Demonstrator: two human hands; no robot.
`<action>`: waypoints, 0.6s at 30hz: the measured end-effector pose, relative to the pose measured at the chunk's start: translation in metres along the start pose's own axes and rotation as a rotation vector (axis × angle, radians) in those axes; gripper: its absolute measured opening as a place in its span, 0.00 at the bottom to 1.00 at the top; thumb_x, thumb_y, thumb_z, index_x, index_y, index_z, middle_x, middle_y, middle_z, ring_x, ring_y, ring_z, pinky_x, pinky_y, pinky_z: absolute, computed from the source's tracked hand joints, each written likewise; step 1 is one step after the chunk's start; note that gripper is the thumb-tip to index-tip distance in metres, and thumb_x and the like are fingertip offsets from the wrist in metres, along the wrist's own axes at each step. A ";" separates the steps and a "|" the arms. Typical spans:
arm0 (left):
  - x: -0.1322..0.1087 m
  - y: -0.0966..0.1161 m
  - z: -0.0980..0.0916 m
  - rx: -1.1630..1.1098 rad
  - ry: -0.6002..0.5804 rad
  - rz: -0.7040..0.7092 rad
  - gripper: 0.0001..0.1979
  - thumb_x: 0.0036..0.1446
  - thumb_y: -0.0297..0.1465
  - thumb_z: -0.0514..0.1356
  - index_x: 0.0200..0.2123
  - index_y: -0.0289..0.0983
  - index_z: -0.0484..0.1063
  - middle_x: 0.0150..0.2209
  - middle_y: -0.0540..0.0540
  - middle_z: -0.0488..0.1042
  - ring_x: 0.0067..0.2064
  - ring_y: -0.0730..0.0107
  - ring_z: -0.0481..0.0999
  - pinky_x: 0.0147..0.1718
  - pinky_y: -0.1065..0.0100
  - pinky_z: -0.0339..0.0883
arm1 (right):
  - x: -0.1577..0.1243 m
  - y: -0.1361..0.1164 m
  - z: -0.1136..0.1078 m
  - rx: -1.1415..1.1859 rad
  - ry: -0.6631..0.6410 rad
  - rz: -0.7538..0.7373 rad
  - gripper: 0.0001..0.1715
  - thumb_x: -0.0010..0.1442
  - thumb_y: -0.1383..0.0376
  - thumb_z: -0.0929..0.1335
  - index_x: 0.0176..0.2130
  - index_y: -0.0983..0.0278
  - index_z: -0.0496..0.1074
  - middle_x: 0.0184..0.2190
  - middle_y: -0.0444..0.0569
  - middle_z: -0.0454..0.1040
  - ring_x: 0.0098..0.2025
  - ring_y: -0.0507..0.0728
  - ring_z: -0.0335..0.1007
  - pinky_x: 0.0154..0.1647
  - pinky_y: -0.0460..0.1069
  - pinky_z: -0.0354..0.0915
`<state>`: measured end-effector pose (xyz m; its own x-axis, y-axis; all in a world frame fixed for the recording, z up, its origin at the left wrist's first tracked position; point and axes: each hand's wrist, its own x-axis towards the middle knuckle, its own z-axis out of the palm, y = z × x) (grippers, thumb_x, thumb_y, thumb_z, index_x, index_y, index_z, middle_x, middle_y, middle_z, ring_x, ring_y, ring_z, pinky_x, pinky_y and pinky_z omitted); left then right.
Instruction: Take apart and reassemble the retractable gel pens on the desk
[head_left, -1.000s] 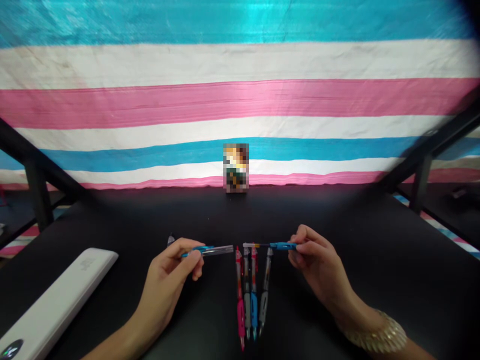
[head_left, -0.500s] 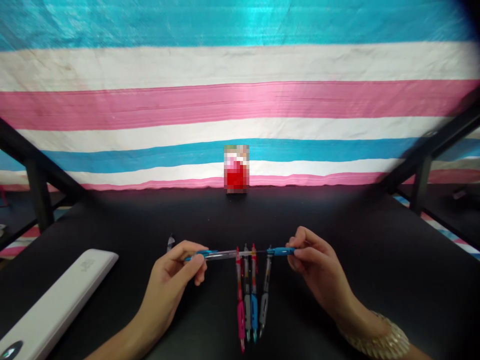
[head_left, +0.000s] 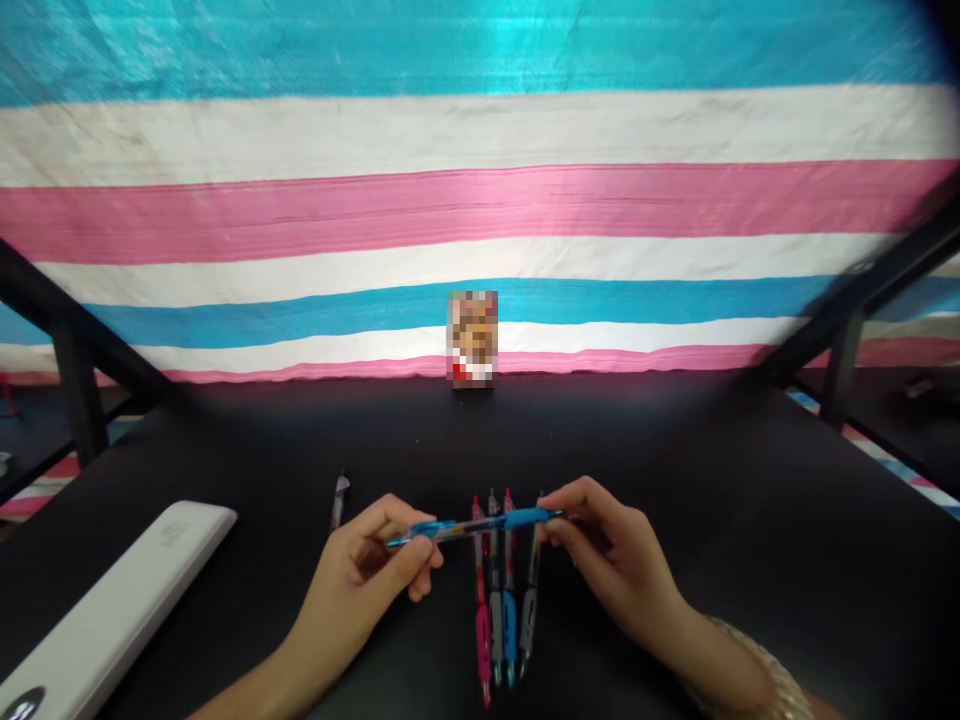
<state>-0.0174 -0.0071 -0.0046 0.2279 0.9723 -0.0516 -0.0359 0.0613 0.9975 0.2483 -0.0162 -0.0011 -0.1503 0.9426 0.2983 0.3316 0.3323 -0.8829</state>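
While left hand (head_left: pixel 360 595) and right hand (head_left: pixel 626 560) pinch the blue pen (head_left: pixel 480 525) well short of the worktop's (head_left: pixel 675 430) far edge, I'd hold it straight.

No text can be read with certainty. On the white power bank (head_left: pixel 112 605) at the lower left of the frame, a small grey marking (head_left: pixel 175 535) stands near the far end, too faint to make out. Its dark oval display (head_left: pixel 25 704), at the bottom left corner, shows a pale glow but no legible figure. The small upright panel (head_left: pixel 472 340) at the centre is pixelated. Any print on the raised blue pen (head_left: pixel 521 518), lower centre, is too small to tell.
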 end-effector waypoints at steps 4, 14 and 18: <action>-0.001 -0.001 0.002 -0.025 0.012 -0.006 0.09 0.60 0.37 0.67 0.36 0.37 0.77 0.27 0.48 0.78 0.24 0.73 0.73 0.24 0.72 0.68 | 0.003 -0.001 -0.002 -0.190 -0.028 -0.159 0.14 0.71 0.64 0.63 0.32 0.62 0.68 0.23 0.42 0.69 0.24 0.51 0.65 0.26 0.46 0.60; 0.001 0.006 0.002 -0.107 0.069 -0.039 0.11 0.59 0.38 0.68 0.32 0.35 0.77 0.26 0.49 0.77 0.24 0.75 0.71 0.25 0.73 0.65 | -0.001 0.005 0.000 -0.257 -0.058 -0.207 0.10 0.68 0.69 0.65 0.49 0.59 0.66 0.32 0.44 0.73 0.27 0.52 0.68 0.30 0.45 0.65; 0.000 0.004 0.003 -0.139 0.035 -0.058 0.11 0.58 0.38 0.68 0.34 0.35 0.78 0.26 0.48 0.77 0.23 0.73 0.72 0.23 0.72 0.65 | 0.000 0.008 -0.001 -0.328 -0.106 -0.305 0.08 0.68 0.72 0.62 0.42 0.59 0.66 0.29 0.44 0.71 0.28 0.54 0.69 0.30 0.47 0.65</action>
<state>-0.0148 -0.0073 -0.0002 0.1999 0.9732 -0.1134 -0.1579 0.1463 0.9766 0.2521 -0.0135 -0.0079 -0.3760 0.7968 0.4730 0.5317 0.6036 -0.5941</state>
